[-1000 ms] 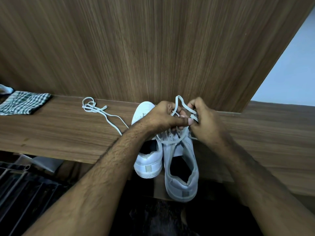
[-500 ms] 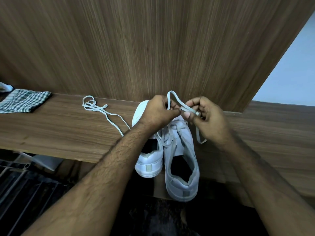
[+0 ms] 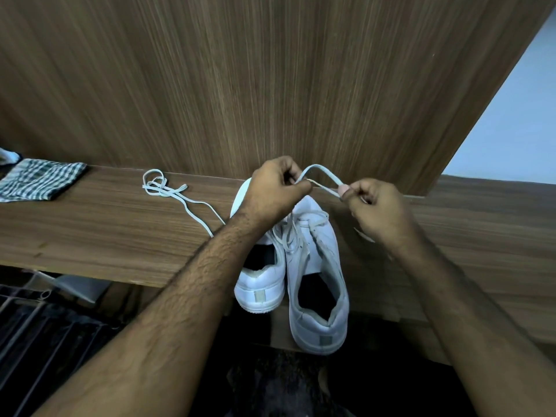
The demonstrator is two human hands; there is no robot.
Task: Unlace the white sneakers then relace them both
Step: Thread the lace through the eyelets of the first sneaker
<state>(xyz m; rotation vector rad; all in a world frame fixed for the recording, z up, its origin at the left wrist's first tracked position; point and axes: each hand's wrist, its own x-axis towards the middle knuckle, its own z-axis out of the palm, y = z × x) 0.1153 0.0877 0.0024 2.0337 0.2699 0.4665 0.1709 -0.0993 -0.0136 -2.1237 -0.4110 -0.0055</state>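
Two bare forearms, hairy, no sleeves, left grip (image 3: 276, 188) and right grip (image 3: 376, 203) seemingly without rings

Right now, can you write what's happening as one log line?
left hand: pinching lace | right hand: pinching lace | right shoe: part laced | left shoe: no lace | loose lace: on shelf

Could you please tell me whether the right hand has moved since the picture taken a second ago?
Yes. The right hand has lifted up and outward to the right, away from the right sneaker, drawing the lace taut.
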